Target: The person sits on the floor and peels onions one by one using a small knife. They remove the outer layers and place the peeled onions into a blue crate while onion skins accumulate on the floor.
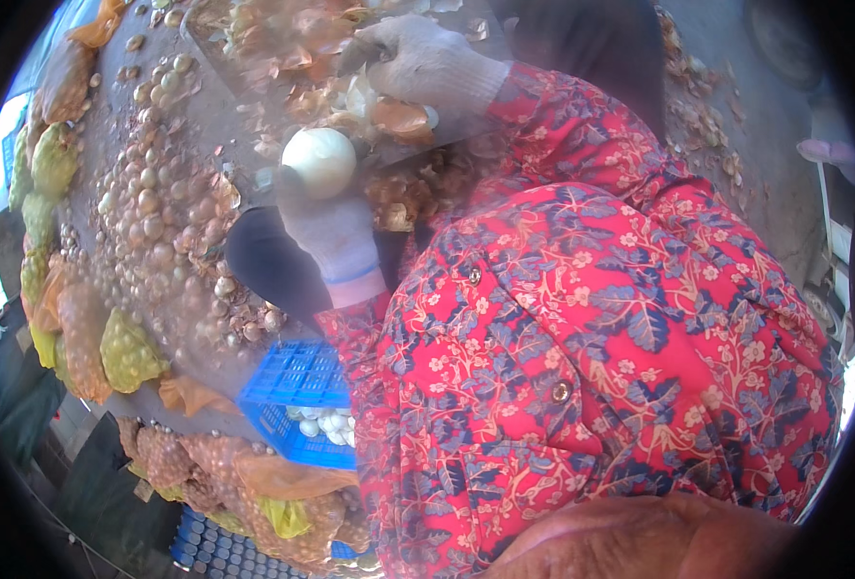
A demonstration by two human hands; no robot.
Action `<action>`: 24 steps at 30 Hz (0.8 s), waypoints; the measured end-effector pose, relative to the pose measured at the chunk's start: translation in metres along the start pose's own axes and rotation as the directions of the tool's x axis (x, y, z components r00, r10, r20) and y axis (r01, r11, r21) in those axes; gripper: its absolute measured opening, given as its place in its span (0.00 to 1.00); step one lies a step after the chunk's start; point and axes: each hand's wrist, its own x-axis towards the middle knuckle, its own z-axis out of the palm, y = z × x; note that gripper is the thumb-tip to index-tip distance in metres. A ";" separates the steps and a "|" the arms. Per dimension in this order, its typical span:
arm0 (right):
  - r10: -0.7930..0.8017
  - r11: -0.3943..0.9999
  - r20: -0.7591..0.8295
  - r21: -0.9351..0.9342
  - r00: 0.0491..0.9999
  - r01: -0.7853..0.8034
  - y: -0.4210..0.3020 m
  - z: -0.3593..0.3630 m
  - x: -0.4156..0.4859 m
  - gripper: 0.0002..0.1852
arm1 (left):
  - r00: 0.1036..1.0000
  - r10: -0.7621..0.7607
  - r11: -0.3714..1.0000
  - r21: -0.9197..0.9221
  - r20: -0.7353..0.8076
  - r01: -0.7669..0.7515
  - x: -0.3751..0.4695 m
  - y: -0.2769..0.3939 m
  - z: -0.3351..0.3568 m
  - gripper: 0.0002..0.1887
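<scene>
My left hand [333,224], in a pale knitted glove, holds a large peeled white onion [319,163], its fingers partly hidden under it. My right hand [420,65], also gloved, is above and to the right of it in the view, with curled fingers over a dark flat board or tray [442,141]. Pale and brown onion skins [402,119] lie just below my right hand; whether it grips anything is unclear. More loose skins [391,199] lie between my arms.
Many small onions [152,210] and skins spread over the ground at the left. A blue plastic crate [293,387] holds peeled onions. Filled yellow-green net bags [131,351] and orange net bags [84,333] line the far side; another blue crate [217,546] is at the bottom.
</scene>
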 end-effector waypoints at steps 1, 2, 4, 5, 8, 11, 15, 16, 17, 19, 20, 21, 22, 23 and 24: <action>-0.038 0.997 -0.008 0.062 0.999 0.039 0.004 -0.001 0.001 0.17 | 1.000 -0.019 1.000 -0.006 -0.018 0.019 0.001 0.002 0.000 0.38; -0.031 0.999 -0.008 0.023 0.999 0.032 0.008 0.000 -0.001 0.17 | 0.998 -0.001 1.000 -0.020 -0.055 0.000 0.007 -0.001 -0.002 0.38; -0.015 0.999 -0.009 -0.049 1.000 0.015 0.001 0.005 -0.009 0.17 | 0.999 -0.045 0.997 -0.059 -0.016 0.044 0.010 -0.002 -0.008 0.40; -0.014 0.999 0.024 -0.044 1.000 0.015 -0.002 0.005 -0.010 0.17 | 0.998 -0.066 0.995 -0.078 0.004 0.066 0.011 -0.001 -0.010 0.41; 0.029 0.999 0.104 -0.039 0.994 -0.025 -0.007 0.004 -0.010 0.18 | 0.987 -0.117 0.987 -0.123 -0.110 0.104 0.007 0.004 -0.003 0.41; 0.045 0.995 0.103 -0.098 0.994 -0.035 -0.003 0.005 -0.001 0.18 | 0.987 -0.103 0.975 -0.211 -0.126 0.075 -0.006 0.030 0.004 0.41; -0.108 0.970 0.110 -0.208 0.988 0.129 0.010 0.000 0.004 0.20 | 0.973 0.145 0.921 -0.333 -0.182 -0.200 -0.046 0.107 -0.039 0.44; -0.091 0.975 0.092 -0.194 0.992 0.107 0.009 0.000 0.000 0.20 | 0.871 0.352 0.913 -0.080 -0.343 -0.400 -0.061 0.125 -0.058 0.44; -0.085 0.980 0.107 -0.170 0.991 0.103 0.008 0.006 0.000 0.20 | 0.680 0.570 0.815 0.212 -0.462 -0.539 -0.089 0.143 -0.081 0.44; -0.043 0.958 0.117 -0.276 0.992 0.074 0.009 0.007 0.003 0.20 | 0.575 0.659 0.751 0.466 -0.486 -0.468 -0.142 0.168 -0.120 0.42; 0.023 0.956 0.108 -0.292 0.994 0.009 0.008 0.008 0.003 0.21 | 0.499 0.645 0.764 0.490 -0.578 -0.419 -0.172 0.174 -0.139 0.37; 0.044 0.950 0.114 -0.311 0.993 -0.006 0.014 0.006 0.006 0.22 | 0.424 0.618 0.786 0.505 -0.662 -0.357 -0.195 0.181 -0.157 0.32; 0.019 0.923 0.103 -0.383 0.995 0.022 0.011 0.007 0.005 0.22 | 0.338 0.576 0.812 0.474 -0.744 -0.341 -0.224 0.170 -0.193 0.27; 0.025 0.917 0.101 -0.398 0.995 0.018 0.014 0.003 0.007 0.22 | 0.103 0.632 0.775 0.622 -0.769 -0.113 -0.239 0.184 -0.176 0.23; 0.002 0.899 0.107 -0.435 0.994 0.046 0.015 0.001 0.009 0.22 | -0.006 0.661 0.733 0.644 -0.750 0.218 -0.267 0.183 -0.190 0.24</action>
